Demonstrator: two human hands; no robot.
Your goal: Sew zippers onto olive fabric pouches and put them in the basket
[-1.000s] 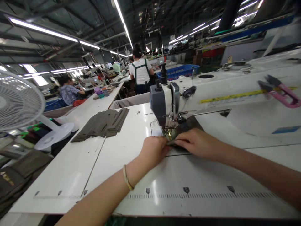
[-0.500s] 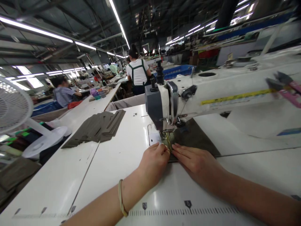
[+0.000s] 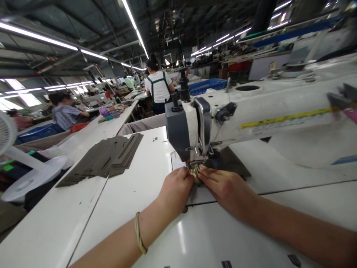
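Under the presser foot of a white and grey sewing machine [image 3: 180,126] lies a dark olive fabric piece [image 3: 235,163], with a gold-toothed zipper [image 3: 196,172] along its edge. My left hand [image 3: 176,190] is closed in a pinch at the zipper's near end, just left of the foot; its fingertips are partly hidden. Fingers extended and lying together, my right hand [image 3: 230,189] rests flat on the fabric, its tips beside the zipper. Both hands are very near the needle area. The cloth under my right palm is hidden.
A fanned stack of dark olive cut pieces [image 3: 103,156] lies on the white table [image 3: 134,208] to the left. A white fan [image 3: 36,175] stands beyond the table's left edge. Thread snips [image 3: 344,98] are at the machine arm. Two co-workers sit ahead near a blue crate [image 3: 208,85].
Both hands have moved slightly forward toward the needle, and the fabric and zipper have fed further under the foot. Less cloth shows on the near side. The view has shifted a little.
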